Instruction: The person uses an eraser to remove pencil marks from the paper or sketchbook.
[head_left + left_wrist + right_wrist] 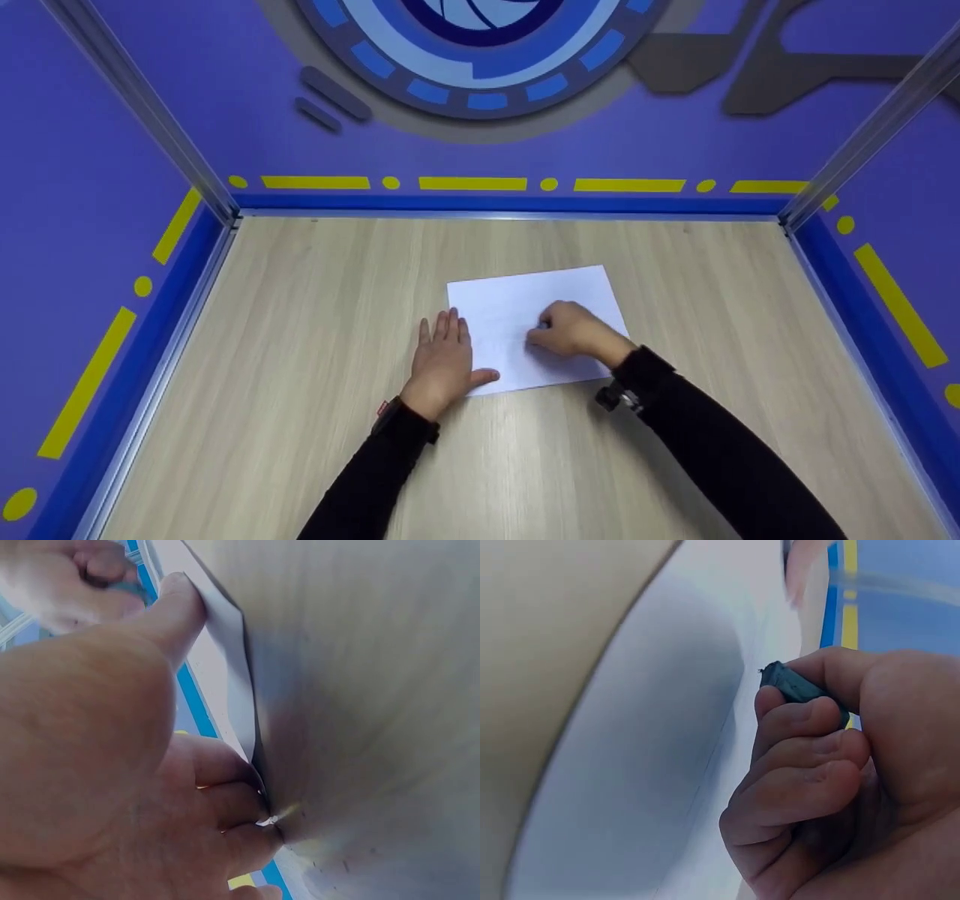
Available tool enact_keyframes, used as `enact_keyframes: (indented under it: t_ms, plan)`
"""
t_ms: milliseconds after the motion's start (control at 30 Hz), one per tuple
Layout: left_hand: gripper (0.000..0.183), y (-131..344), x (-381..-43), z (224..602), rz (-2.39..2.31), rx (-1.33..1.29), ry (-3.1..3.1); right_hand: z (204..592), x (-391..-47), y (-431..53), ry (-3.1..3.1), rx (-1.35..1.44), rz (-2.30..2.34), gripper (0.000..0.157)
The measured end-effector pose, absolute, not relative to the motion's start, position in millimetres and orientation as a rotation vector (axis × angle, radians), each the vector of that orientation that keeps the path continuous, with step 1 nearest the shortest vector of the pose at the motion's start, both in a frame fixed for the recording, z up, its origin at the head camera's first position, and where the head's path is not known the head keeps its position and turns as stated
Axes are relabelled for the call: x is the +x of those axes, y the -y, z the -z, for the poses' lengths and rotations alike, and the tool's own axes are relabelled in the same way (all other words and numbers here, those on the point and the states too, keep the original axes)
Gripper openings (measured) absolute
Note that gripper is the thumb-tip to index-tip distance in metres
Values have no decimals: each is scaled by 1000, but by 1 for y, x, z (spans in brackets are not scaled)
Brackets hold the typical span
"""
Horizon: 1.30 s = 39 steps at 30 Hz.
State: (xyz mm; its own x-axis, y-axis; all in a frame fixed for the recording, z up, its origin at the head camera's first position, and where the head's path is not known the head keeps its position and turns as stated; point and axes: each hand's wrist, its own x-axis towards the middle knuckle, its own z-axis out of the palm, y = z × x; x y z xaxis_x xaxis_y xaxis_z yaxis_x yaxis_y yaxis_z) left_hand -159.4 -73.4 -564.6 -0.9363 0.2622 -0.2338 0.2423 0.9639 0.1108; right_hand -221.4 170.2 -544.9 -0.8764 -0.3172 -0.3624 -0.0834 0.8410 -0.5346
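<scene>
A white sheet of paper [510, 307] lies on the wooden table, with faint lines on it. My left hand [442, 364] rests flat at the sheet's left edge, fingers straight and thumb spread onto its lower left corner. In the left wrist view the near edge of the paper [238, 682] bows up slightly beside the thumb. Over the right half of the sheet, my right hand [571, 330] pinches a small dark green eraser [799, 686] between thumb and curled fingers. One end of the eraser sticks out, with a dark crumb at its corner.
The light wood tabletop [315, 337] surrounds the paper. Blue-purple panels with yellow dashes, such as the back wall [480, 161], enclose it at the back, left and right. A metal rail [495, 215] runs along the table's far edge.
</scene>
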Motion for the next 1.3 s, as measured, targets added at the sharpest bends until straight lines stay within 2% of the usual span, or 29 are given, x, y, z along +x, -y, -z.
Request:
enact_keyframes:
  t_ms: [300,600,833,967,1100,1300]
  plan:
    - [117,75,-158,562,-145,366,-2869,548,-228,-93,-2511,-499,604,40]
    - [116,74,-161,563,-99,361,-2858,554,-226,-82,-2516,-467,570,29]
    - [118,75,-159,564,-110,351,-2875,556,-228,-119,-2531,-335,581,29]
    - [119,74,-159,564,-97,357,-2874,556,-227,-166,-2569,-284,636,28]
    - [119,74,-159,564,-102,363,-2861,556,-225,-218,-2579,-218,682,36]
    - [118,74,-158,567,-107,371,-2873,555,-221,-277,-2574,-40,657,37]
